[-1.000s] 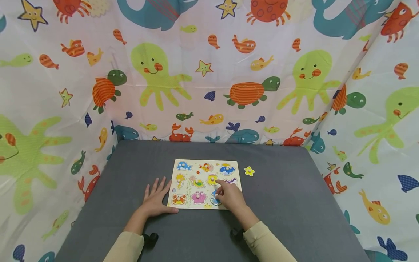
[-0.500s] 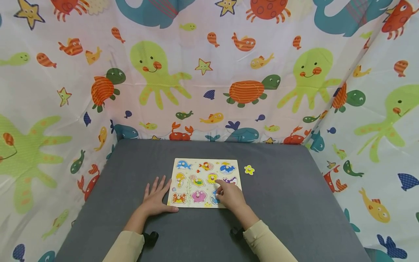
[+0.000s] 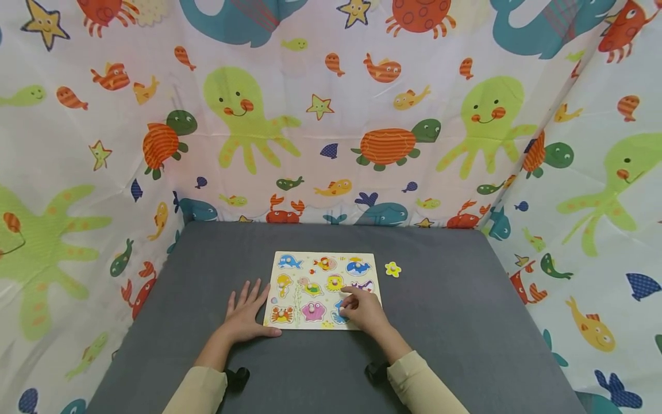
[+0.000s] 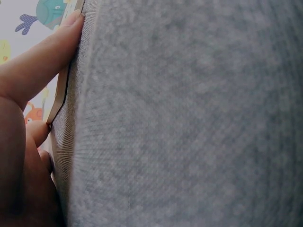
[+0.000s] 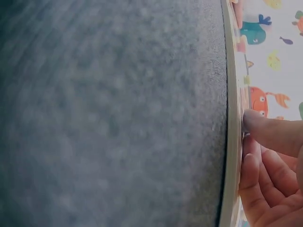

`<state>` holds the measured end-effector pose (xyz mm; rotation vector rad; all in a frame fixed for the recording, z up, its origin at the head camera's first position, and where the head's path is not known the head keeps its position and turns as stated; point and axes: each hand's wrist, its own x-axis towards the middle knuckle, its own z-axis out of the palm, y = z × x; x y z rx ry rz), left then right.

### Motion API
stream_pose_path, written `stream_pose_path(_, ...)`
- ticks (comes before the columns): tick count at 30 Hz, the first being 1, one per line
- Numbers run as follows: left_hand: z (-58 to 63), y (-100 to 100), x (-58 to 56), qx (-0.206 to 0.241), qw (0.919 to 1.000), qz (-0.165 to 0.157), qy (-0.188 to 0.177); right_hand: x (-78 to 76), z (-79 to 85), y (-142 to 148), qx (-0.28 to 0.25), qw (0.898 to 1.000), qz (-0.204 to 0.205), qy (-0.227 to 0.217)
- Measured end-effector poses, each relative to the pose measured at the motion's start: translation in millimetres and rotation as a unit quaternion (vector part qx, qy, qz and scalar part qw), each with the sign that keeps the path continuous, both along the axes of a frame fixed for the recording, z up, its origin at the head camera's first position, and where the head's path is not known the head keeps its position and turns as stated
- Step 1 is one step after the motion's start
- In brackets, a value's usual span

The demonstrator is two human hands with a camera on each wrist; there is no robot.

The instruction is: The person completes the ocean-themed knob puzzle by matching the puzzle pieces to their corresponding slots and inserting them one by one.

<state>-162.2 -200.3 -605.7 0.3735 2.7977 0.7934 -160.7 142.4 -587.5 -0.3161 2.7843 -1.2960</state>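
A pale wooden peg puzzle board (image 3: 323, 259) with sea-animal pieces lies on the grey table. My left hand (image 3: 245, 319) rests with fingers spread at its left edge, thumb along the near left corner. In the left wrist view, the left thumb (image 4: 47, 54) lies against the board's side. Over the lower right corner, my right hand (image 3: 366, 310) pinches a blue puzzle piece (image 3: 338, 314) between thumb and finger; the hand hides part of it. The right wrist view shows the right thumb (image 5: 265, 130) and curled fingers close over the board's surface.
A yellow star-shaped puzzle piece (image 3: 393, 269) lies on the grey cloth (image 3: 439, 322), just right of the board. A curtain (image 3: 320, 161) printed with sea animals hangs behind the table and along both sides.
The right index finger has lifted and bent slightly above the blue puzzle piece. The left hand and the board stay in place; the head view has shifted a little.
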Motion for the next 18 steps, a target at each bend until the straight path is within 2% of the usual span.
stream_pose_path(4, -6.1, -1, -1.6, -0.002, 1.0, 0.001, 0.0, -1.0, 2.4, 6, -0.024, 1.0, 0.008, -0.011)
stream_pose_path(7, -13.9, -3, -3.6, -0.001, 1.0, 0.001, 0.001, -4.1, 6.3, 15, -0.025, 1.0, -0.005, -0.01)
stream_pose_path(12, -18.7, -4, -6.2, 0.004, 0.9999, 0.006, 0.008, -17.4, 13.6, 39, -0.024, 0.995, -0.096, 0.0)
stream_pose_path(15, -18.1, -4, -5.9, 0.004, 0.9999, 0.007, 0.008, -27.3, 15.2, 57, -0.025, 0.986, -0.163, 0.015)
stream_pose_path(18, -18.8, -5, -4.8, 0.003, 1.0, 0.004, 0.006, -36.6, 12.3, 74, -0.02, 0.977, -0.209, 0.034)
